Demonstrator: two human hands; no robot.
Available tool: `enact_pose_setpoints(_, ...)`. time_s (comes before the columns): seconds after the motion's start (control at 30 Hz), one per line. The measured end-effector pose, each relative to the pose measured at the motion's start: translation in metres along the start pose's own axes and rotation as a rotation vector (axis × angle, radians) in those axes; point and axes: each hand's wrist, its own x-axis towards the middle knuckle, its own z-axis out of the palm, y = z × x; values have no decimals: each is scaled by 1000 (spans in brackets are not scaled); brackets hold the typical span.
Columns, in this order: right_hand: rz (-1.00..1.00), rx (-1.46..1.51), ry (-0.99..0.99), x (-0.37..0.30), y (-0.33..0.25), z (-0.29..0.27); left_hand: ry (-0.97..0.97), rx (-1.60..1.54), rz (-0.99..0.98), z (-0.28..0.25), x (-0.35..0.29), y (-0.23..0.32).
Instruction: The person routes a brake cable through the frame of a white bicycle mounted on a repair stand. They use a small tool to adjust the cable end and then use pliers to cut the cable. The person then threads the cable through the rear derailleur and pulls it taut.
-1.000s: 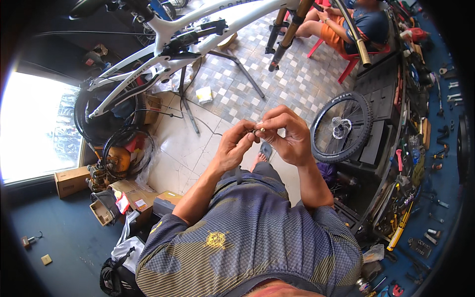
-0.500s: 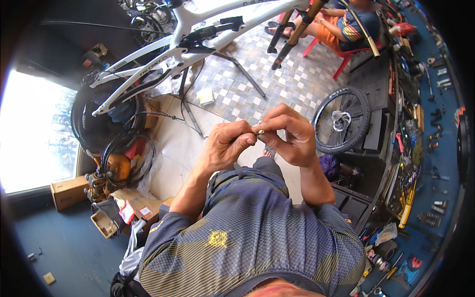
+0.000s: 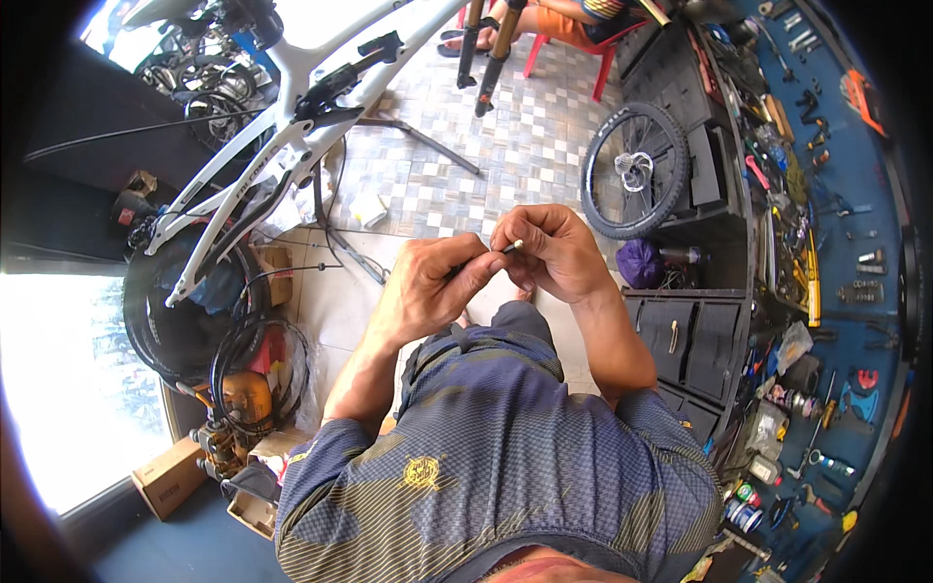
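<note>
In front of my waist, both hands meet at a small thin black piece with a pale brass-coloured tip [image 3: 516, 246]. My left hand [image 3: 428, 284] is closed, thumb and forefinger pinching its dark length. The fingers of my right hand [image 3: 562, 255] are pressed together around the tipped end. Most of the piece is hidden by my fingers, so its exact kind cannot be made out. Beyond my hands, to the left, a white bicycle frame [image 3: 299, 64] is held up above the floor.
A bronze-coloured fork [image 3: 499, 60] hangs ahead. To the right, a bicycle wheel [image 3: 589, 180] leans by black drawers [image 3: 714, 345], near a tool-covered blue bench [image 3: 850, 321]. Black tyres [image 3: 136, 321] and a cardboard box [image 3: 167, 476] are at left. Someone in orange shorts [image 3: 564, 23] sits ahead.
My view has swung, so the surroundings sit differently in the picture. Both hands still pinch the small piece; its brass-coloured tip now points up and right, and more of its dark length shows.
</note>
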Motion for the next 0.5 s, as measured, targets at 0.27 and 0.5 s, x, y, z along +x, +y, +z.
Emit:
enact_pose_setpoints(0.27, -125, -139, 124, -5, 11, 13, 43, -158, -123, -4, -6, -12)
enact_pose_setpoints(0.5, -200, -325, 191, -8, 8, 26, -18, -457, -135, -2, -7, -12)
